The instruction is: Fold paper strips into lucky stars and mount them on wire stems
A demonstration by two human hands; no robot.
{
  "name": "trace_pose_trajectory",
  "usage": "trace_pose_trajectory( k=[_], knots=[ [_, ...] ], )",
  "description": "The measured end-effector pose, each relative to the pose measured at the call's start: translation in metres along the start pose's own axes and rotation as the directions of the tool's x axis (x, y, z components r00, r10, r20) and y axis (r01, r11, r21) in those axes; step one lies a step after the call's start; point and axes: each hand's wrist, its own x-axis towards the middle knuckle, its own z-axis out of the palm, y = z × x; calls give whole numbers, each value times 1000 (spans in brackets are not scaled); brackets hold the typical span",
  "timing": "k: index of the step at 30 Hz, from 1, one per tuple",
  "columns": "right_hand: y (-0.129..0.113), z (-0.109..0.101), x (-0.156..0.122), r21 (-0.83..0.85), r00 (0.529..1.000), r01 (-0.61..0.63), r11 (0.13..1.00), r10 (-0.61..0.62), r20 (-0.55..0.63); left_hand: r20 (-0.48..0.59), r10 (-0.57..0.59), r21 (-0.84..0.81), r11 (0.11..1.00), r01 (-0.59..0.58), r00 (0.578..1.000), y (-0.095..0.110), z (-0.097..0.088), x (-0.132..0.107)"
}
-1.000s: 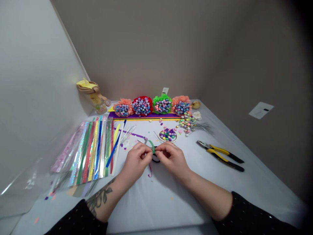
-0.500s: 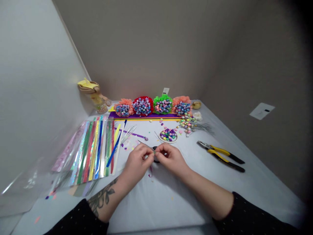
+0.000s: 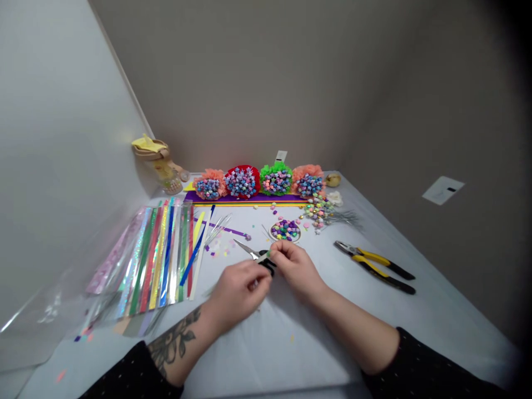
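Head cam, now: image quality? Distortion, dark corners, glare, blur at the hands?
Head view: strong wide-angle distortion, with the pale grey walls splaying outward; the right edge and top-right corner fall to dark vignette; a bright glare streak sits on the clear plastic sheet; the left hand and right hand look slightly soft, casting diffuse shadows on the white tabletop.

Head-worn view, facing forward and down across the craft table (image 3: 270,354)

You are in a small craft workspace: a white-covered surface (image 3: 266,354) carries narrow shiny coloured paper strips (image 3: 160,255), tissue-paper rosettes packed with tiny paper stars (image 3: 241,182), and yellow-and-black-handled steel pliers (image 3: 374,266).
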Motion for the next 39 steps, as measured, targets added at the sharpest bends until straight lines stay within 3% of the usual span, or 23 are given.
trace_pose_trajectory(
  k=[2, 3, 7, 9, 12, 16, 20, 24, 26, 39],
  knots=[
    [-2, -1, 2, 188, 994, -104, 977, 98, 43, 144, 44, -4, 999, -44, 989, -1, 5, -2],
    [-4, -1, 2, 275, 987, -157, 949, 140, 80, 155, 25, 5, 1000, -27, 988, -3, 7, -2],
    [-9, -1, 3, 433, 954, -292, 853, 230, 191, -47, -109, -52, 993, 106, 993, -14, 11, 6],
    [-8, 1, 2, 419, 950, -303, 856, 239, 199, -53, -201, -232, 955, 184, 978, -16, 10, 10],
    [-4, 5, 0, 350, 961, -267, 898, 221, 167, 17, -365, -505, 801, 323, 931, -12, 9, 13],
    [0, 7, -3, 209, 985, -169, 963, 159, 66, -6, -432, -638, 696, 330, 902, -6, 13, 12],
    [0, 9, -5, 116, 995, -95, 989, 91, 41, -25, -448, -650, 686, 326, 894, -5, 19, 10],
    [2, 10, -6, 72, 996, -82, 994, 81, 29, -56, -581, -611, 663, 433, 812, -6, 20, 9],
    [3, 10, -6, 57, 997, -80, 995, 79, 23, -41, -611, -612, 641, 463, 791, -7, 19, 9],
    [1, 4, -2, -35, 989, -129, 991, 131, 63, 12, -631, -559, 639, 528, 776, -17, 20, 7]
  ],
)
